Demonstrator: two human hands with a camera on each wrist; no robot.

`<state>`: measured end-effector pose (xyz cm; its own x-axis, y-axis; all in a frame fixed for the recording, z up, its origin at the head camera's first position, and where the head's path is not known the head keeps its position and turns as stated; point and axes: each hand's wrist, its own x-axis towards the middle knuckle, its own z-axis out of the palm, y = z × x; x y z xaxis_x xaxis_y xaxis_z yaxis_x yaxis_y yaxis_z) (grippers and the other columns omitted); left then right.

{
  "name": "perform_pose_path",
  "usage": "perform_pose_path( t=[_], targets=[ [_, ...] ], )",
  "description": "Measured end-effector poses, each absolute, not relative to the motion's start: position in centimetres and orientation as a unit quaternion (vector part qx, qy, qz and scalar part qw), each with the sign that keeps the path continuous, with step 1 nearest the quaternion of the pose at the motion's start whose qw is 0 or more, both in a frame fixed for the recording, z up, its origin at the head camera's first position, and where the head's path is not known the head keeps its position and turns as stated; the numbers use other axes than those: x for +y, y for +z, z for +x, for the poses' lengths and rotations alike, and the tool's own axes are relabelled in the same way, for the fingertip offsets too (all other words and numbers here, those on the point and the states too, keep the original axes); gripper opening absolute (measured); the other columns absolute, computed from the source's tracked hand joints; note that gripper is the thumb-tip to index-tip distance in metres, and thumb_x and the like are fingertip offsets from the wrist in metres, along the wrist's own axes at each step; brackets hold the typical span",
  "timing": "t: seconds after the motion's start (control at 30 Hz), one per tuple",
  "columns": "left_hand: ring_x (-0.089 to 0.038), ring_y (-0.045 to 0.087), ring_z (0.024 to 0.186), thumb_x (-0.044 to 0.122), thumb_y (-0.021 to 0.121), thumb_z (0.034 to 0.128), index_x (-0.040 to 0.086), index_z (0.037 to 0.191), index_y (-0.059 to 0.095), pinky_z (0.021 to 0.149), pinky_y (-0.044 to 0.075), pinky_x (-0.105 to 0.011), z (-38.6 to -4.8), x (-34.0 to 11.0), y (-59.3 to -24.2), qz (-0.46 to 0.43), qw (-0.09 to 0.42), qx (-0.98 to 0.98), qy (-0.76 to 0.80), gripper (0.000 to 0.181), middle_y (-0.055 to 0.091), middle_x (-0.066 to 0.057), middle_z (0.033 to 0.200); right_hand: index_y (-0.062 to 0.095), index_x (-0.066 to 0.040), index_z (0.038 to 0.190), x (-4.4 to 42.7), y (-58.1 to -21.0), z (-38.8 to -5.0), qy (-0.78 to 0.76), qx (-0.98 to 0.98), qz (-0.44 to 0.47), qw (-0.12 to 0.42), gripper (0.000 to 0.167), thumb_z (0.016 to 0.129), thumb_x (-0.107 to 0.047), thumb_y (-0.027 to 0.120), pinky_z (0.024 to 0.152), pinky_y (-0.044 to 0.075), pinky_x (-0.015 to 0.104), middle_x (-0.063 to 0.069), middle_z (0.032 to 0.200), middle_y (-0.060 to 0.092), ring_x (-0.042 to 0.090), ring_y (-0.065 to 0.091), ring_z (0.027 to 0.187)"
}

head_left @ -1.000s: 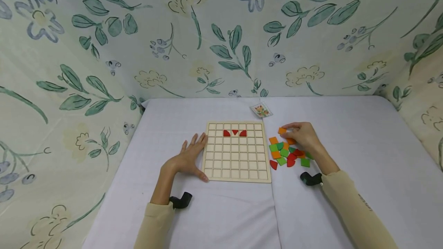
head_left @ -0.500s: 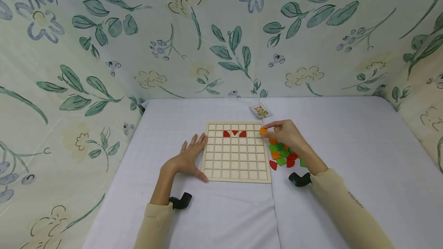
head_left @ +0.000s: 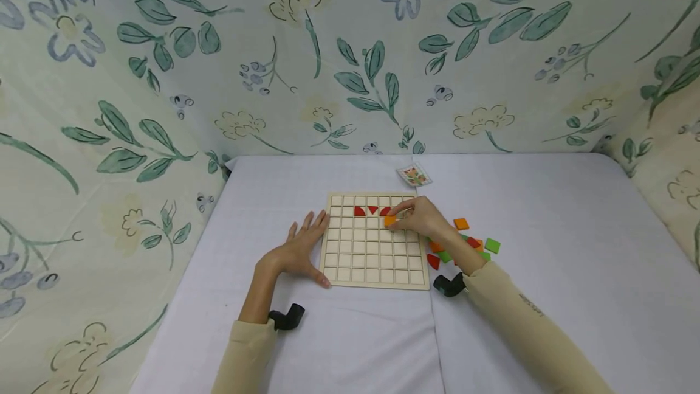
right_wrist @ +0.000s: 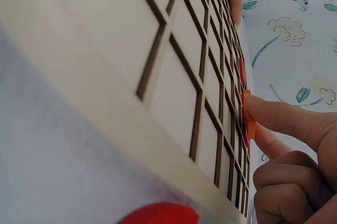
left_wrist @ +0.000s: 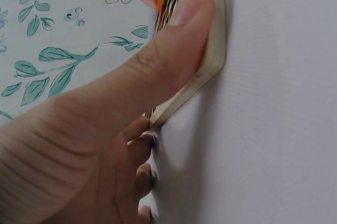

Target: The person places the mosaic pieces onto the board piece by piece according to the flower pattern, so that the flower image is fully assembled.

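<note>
A wooden grid board (head_left: 359,259) lies flat on the table with three red pieces in its second row: a quarter-round one (head_left: 358,211), a triangle (head_left: 372,210) and another quarter-round one partly behind fingers. Between thumb and fingertips my right hand (head_left: 423,217) pinches an orange square tile (head_left: 390,221) over the row just below the right red piece. In the right wrist view the orange tile (right_wrist: 250,114) stands close to the grid surface. My left hand (head_left: 298,251) rests spread against the board's left edge, its thumb by the near corner; the left wrist view shows that thumb (left_wrist: 158,58) on the rim.
Right of the board lies a loose pile of orange, green and red pieces, partly hidden by the right forearm. An orange tile (head_left: 462,224) and a green tile (head_left: 493,245) lie at its outer side. A small patterned card (head_left: 414,174) sits behind the board.
My right hand has carried the orange tile leftward from the pile, past the board's right edge, to above the grid near the right red piece. The left hand has stayed in place.
</note>
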<state>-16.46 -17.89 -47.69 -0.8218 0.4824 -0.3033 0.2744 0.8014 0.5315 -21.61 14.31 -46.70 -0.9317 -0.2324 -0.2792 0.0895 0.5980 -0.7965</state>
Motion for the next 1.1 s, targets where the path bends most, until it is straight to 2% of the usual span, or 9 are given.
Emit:
perform_pose_path(
  t=[0.3,0.7,1.1],
  targets=[
    [-0.034,-0.014,0.162,0.045,0.1,0.0578,0.009,0.167,0.003,0.131,-0.008,-0.061,-16.49,-17.78,-47.55,0.198,0.219,0.926,0.236,0.151,-0.005,-0.007,0.176,0.079,-0.008,0.107,13.71,-46.81,-21.59,-0.448,0.875,-0.042,0.181,0.032,0.08,-0.02,0.089,0.059,0.03,0.028,-0.005,0.055,0.035,0.014,0.03,0.053],
    [-0.033,-0.014,0.162,0.046,0.1,0.0577,0.01,0.167,0.003,0.131,-0.008,-0.061,-16.52,-17.86,-47.7,0.197,0.221,0.925,0.236,0.151,-0.005,-0.006,0.176,0.08,-0.01,0.111,14.53,-47.35,-21.59,-0.459,0.869,-0.012,0.185,0.03,0.083,-0.021,0.087,0.062,0.032,0.029,-0.006,0.057,0.034,0.013,0.03,0.057],
    [-0.033,-0.015,0.162,0.047,0.1,0.0573,0.011,0.167,0.003,0.131,-0.009,-0.061,-16.61,-17.86,-47.93,0.198,0.22,0.926,0.233,0.151,-0.005,-0.006,0.176,0.08,-0.007,0.111,14.4,-47.63,-21.71,-0.474,0.86,-0.009,0.188,0.031,0.083,-0.018,0.087,0.052,0.026,0.025,-0.005,0.053,0.034,0.012,0.028,0.051]
  ],
)
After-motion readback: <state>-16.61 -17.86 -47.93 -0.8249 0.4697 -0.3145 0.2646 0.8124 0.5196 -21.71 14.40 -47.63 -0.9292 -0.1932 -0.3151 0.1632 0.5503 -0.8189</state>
